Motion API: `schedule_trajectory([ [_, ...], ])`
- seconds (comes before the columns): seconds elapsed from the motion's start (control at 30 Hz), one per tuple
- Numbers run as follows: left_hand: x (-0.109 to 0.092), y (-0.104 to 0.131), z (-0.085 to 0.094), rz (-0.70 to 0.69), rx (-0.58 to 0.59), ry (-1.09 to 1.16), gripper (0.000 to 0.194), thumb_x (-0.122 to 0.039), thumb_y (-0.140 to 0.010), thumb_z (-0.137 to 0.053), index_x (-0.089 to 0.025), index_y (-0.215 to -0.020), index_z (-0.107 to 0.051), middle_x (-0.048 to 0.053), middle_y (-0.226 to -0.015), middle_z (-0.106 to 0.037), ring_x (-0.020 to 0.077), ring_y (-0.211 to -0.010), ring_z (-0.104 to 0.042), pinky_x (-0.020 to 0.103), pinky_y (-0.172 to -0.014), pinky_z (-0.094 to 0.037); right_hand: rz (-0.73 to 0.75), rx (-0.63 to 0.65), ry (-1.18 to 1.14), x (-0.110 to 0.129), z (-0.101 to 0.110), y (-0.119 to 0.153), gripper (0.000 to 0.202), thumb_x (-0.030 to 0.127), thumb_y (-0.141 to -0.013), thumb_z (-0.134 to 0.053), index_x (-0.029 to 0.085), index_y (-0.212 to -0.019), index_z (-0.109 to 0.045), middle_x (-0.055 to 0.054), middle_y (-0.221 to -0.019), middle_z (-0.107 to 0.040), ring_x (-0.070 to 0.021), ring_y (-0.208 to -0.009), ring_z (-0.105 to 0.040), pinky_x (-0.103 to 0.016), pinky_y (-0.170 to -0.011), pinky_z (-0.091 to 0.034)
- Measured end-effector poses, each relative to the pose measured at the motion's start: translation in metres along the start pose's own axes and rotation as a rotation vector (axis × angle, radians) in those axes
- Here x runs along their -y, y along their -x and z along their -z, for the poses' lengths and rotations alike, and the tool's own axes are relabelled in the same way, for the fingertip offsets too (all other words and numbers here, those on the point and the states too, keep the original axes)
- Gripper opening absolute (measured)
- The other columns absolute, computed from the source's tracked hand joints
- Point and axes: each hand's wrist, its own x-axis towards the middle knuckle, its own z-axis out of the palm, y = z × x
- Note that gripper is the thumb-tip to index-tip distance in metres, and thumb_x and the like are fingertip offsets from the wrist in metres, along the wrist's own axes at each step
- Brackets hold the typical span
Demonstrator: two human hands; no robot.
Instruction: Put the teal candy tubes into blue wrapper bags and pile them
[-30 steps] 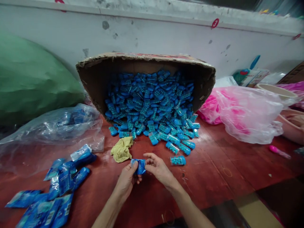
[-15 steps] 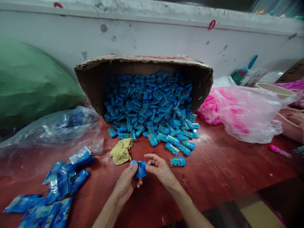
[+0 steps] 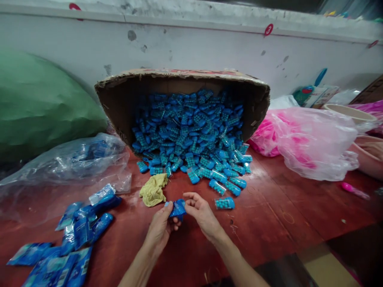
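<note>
Blue packet [image 3: 178, 209] pinched between left hand [image 3: 161, 228] and right hand [image 3: 202, 213], long axis 9-to-3; loose tube [image 3: 224, 203] at 3 o'clock, nearer right.

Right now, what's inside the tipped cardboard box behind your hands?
The cardboard box lies on its side, filled with small clear capsules of blue beads that spill out onto the red table. The pile covers the box's back and floor, so nothing beneath shows.

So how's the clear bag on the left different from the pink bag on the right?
The clear bag lies low and flat on the table, with blue items showing through; the pink bag is puffed up higher, with pink contents inside. The clear bag sits left of the cardboard box, the pink bag right of it. Both are thin, crinkled, see-through plastic.
</note>
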Motion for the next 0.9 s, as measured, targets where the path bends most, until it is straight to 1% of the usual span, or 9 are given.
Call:
schedule_trajectory([
  [0.1,-0.006,-0.007,0.000,-0.032,0.023,-0.076,0.038,-0.053,-0.060,-0.062,-0.016,-0.060,-0.051,-0.004,-0.040,-0.051,0.0097,-0.039,-0.048,0.019,-0.036,-0.032,-0.008,0.010,0.013,0.006,0.001,-0.007,0.032,0.024,-0.068,-0.060,0.015,-0.097,-0.048,0.006,-0.063,-0.048,-0.0087,-0.058,-0.047,-0.023,-0.062,-0.036],
  [0.23,-0.014,-0.018,0.001,-0.122,-0.008,-0.242,0.041,-0.054,-0.055,-0.064,-0.015,-0.053,-0.053,-0.002,-0.038,-0.053,0.0097,-0.036,-0.046,0.020,-0.036,-0.031,0.029,0.036,0.178,0.004,0.004,-0.022,0.031,0.015,-0.069,-0.051,0.016,-0.100,-0.047,0.007,-0.061,-0.046,-0.0087,-0.054,-0.045,-0.021,-0.055,-0.036],
  [0.33,-0.013,-0.023,0.000,-0.149,-0.021,-0.245,0.038,-0.050,-0.054,-0.067,-0.014,-0.055,-0.055,-0.002,-0.040,-0.054,0.0100,-0.038,-0.047,0.020,-0.037,-0.032,0.167,-0.073,0.470,-0.001,0.001,-0.026,0.033,0.008,-0.068,-0.046,0.017,-0.099,-0.052,0.005,-0.061,-0.047,-0.0102,-0.055,-0.046,-0.021,-0.053,-0.036],
  [0.43,-0.008,-0.025,-0.001,-0.153,-0.011,-0.173,0.035,-0.046,-0.055,-0.068,-0.014,-0.058,-0.054,-0.003,-0.042,-0.054,0.0099,-0.040,-0.048,0.020,-0.038,-0.034,0.355,-0.215,0.743,0.001,-0.001,-0.021,0.032,0.008,-0.074,-0.042,0.019,-0.101,-0.055,0.000,-0.072,-0.056,-0.0135,-0.067,-0.053,-0.023,-0.062,-0.040],
  [0.53,-0.008,-0.023,0.001,-0.086,0.011,-0.039,0.034,-0.045,-0.060,-0.066,-0.015,-0.060,-0.051,-0.003,-0.043,-0.053,0.0092,-0.040,-0.048,0.019,-0.039,-0.034,0.427,-0.158,0.967,0.008,0.013,-0.007,0.028,0.017,-0.083,-0.040,0.020,-0.108,-0.053,-0.006,-0.089,-0.061,-0.0177,-0.082,-0.056,-0.028,-0.073,-0.043],
  [0.63,-0.011,-0.021,0.008,0.020,0.013,0.058,0.031,-0.043,-0.063,-0.065,-0.017,-0.062,-0.048,-0.003,-0.042,-0.053,0.0095,-0.041,-0.050,0.018,-0.038,-0.033,0.370,-0.143,1.387,0.012,0.047,0.009,0.033,0.019,-0.078,-0.051,0.023,-0.111,-0.053,-0.008,-0.099,-0.059,-0.0240,-0.093,-0.053,-0.034,-0.075,-0.043],
  [0.73,-0.012,-0.019,0.014,0.077,0.008,0.079,0.030,-0.042,-0.065,-0.064,-0.017,-0.064,-0.048,-0.003,-0.042,-0.053,0.0100,-0.041,-0.051,0.018,-0.037,-0.033,0.191,-0.187,1.687,0.009,0.081,0.021,0.042,0.012,-0.070,-0.058,0.025,-0.110,-0.053,-0.009,-0.105,-0.056,-0.0257,-0.088,-0.055,-0.031,-0.060,-0.043],
  [0.8,-0.010,-0.018,0.017,0.087,0.015,0.057,0.031,-0.044,-0.066,-0.063,-0.017,-0.063,-0.047,-0.003,-0.042,-0.053,0.0099,-0.041,-0.051,0.017,-0.037,-0.033,0.108,-0.183,1.794,0.006,0.090,0.023,0.042,0.009,-0.068,-0.060,0.025,-0.106,-0.054,-0.009,-0.103,-0.056,-0.0246,-0.082,-0.057,-0.028,-0.053,-0.040],
  [0.9,-0.006,-0.016,0.018,0.071,0.038,0.013,0.033,-0.046,-0.066,-0.062,-0.017,-0.061,-0.046,-0.003,-0.043,-0.053,0.0098,-0.041,-0.052,0.018,-0.037,-0.032,0.073,-0.139,1.860,0.006,0.084,0.015,0.027,0.011,-0.071,-0.060,0.024,-0.094,-0.057,-0.007,-0.095,-0.057,-0.0215,-0.076,-0.058,-0.026,-0.051,-0.037],
])
